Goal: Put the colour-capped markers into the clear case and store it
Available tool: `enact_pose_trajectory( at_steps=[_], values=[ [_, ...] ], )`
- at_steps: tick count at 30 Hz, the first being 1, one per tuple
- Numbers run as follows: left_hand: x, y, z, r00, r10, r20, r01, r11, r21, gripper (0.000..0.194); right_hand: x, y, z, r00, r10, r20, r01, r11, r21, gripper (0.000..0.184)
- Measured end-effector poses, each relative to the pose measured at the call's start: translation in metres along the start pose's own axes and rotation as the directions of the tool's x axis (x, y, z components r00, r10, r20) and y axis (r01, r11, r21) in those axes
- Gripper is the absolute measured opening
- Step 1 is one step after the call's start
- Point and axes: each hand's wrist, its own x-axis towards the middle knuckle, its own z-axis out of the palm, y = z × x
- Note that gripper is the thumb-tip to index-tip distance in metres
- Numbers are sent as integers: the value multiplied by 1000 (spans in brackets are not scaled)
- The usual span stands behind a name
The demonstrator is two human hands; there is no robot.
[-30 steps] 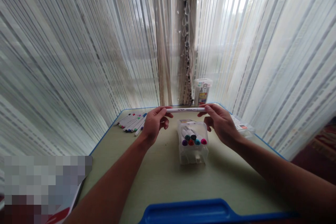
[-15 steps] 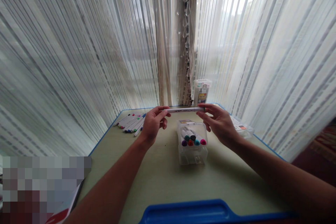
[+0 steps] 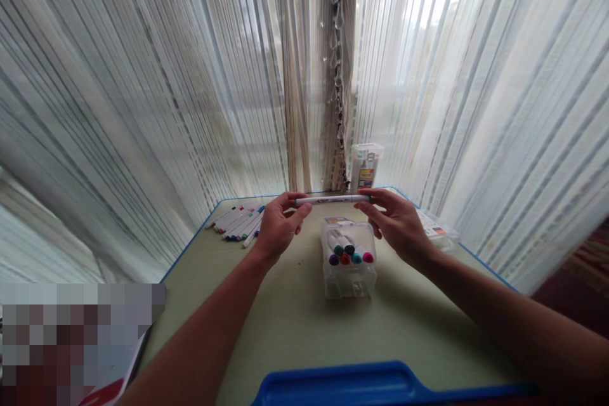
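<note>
A white marker (image 3: 333,200) with green ends is held level above the table, stretched between both hands. My left hand (image 3: 281,222) pinches its left end between thumb and fingers. At the other end, the fingertips of my right hand (image 3: 397,219) are closed on the marker. Below it lies a clear plastic case (image 3: 349,282), its lid open, with several markers (image 3: 346,250) inside; their purple, orange, teal, black and pink ends face me. More white markers (image 3: 238,223) lie in a loose pile at the left, beyond my left hand.
A clear box with a yellow label (image 3: 366,168) stands upright at the table's back edge. Another clear case (image 3: 440,231) lies at the right edge. A blue tray (image 3: 337,384) forms the front of the greenish table (image 3: 285,323). String curtains (image 3: 143,76) hang behind.
My left fingers have shifted slightly on the marker, so its green left end now shows. My right hand and the open case stay where they were.
</note>
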Motion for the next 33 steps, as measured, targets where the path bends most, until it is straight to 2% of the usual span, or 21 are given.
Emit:
enact_pose_trajectory(
  at_steps=[33],
  values=[
    [0,2,0,1000,-12,-4,12,1000,1,32,-2,-3,1,1000,-4,4,5,998,-55,39]
  ],
)
